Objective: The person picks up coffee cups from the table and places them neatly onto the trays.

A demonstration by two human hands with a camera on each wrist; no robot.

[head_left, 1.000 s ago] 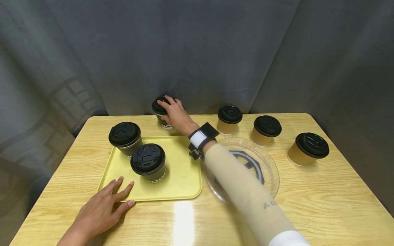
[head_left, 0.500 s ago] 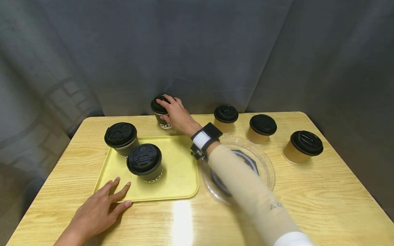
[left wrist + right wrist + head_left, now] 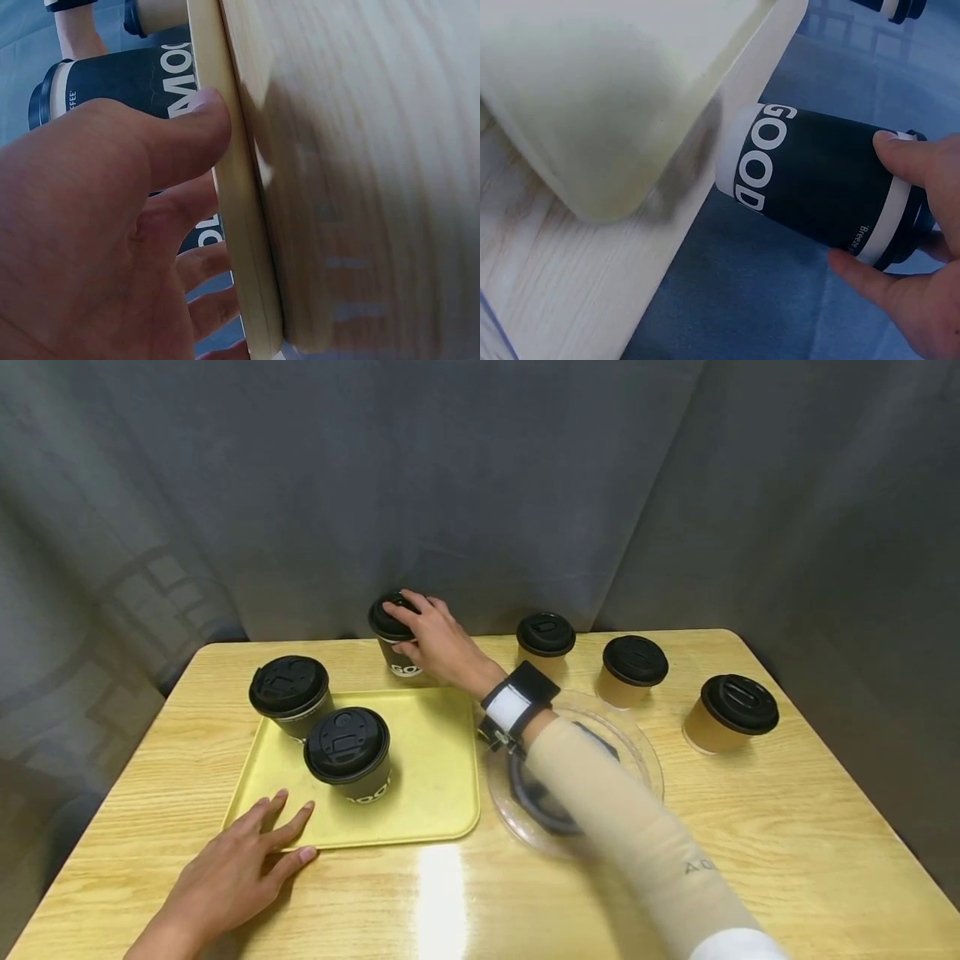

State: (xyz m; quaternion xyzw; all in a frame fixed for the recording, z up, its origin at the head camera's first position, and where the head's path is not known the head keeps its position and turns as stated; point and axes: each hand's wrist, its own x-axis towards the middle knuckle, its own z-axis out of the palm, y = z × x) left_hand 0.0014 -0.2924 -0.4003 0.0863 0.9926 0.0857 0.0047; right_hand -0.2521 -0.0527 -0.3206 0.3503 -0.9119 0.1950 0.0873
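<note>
My right hand (image 3: 442, 643) grips a black lidded paper coffee cup (image 3: 810, 165) by its upper part, thumb and fingers round the lid rim. The cup is upright at the table's back edge, behind the tray, with "GOOD" in white near its base. My left hand (image 3: 232, 868) lies with spread fingers over the near left corner of the yellow tray (image 3: 435, 814); its thumb (image 3: 202, 120) rests along the rim. On the tray's left half stand two more black lidded cups, a nearer one (image 3: 348, 752) and a farther one (image 3: 292, 693).
Right of the tray, a clear round plastic dish (image 3: 648, 768) with a dark emblem lies partly hidden under my right forearm. Three brown cups with black lids, at the back (image 3: 545, 639), right of it (image 3: 632, 668) and far right (image 3: 729, 714), stand beyond it. A grey curtain (image 3: 480, 485) hangs behind the table.
The head view has shifted slightly. My right hand and the gripped cup have moved a little to the right relative to the table. My left hand stays on the tray corner.
</note>
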